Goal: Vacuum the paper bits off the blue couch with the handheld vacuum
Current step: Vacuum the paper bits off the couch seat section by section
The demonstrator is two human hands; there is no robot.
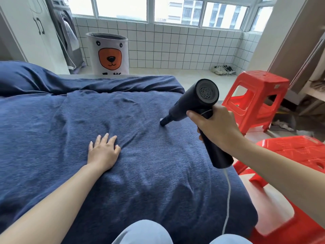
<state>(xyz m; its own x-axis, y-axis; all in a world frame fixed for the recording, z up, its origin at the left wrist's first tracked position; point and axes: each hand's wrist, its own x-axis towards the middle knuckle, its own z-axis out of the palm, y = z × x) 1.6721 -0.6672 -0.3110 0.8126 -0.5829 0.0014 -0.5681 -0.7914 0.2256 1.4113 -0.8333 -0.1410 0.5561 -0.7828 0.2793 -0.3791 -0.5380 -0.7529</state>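
Far out on the left side: a rumpled ridge of the blue couch (44,120) cover, and behind it a bear-face hamper (109,55) against white wall tile.

Nearer the centre: left hand (103,152) laid palm down on the cloth, fingers straight and slightly spread, gripping nothing, well apart from the tool. Wrinkles fanning out from the fingertips toward the nozzle.

Just beyond the grip, up and to its left: black handheld vacuum (198,101), barrel slanting down, narrow nozzle tip touching the cloth. One small pale paper bit (161,119) right at the nozzle mouth, partly hidden. Round vented rear cap of the barrel facing the camera, above the knuckles.

At the grip itself: right hand (216,129) wrapped tight round the vacuum's handle, thumb over the front, handle end poking out below the wrist. White cord (228,196) dropping from that end across the couch edge.

Behind and right of the grip: two red stools (255,95), one farther, one close. Shoes (223,69) on the floor beyond.
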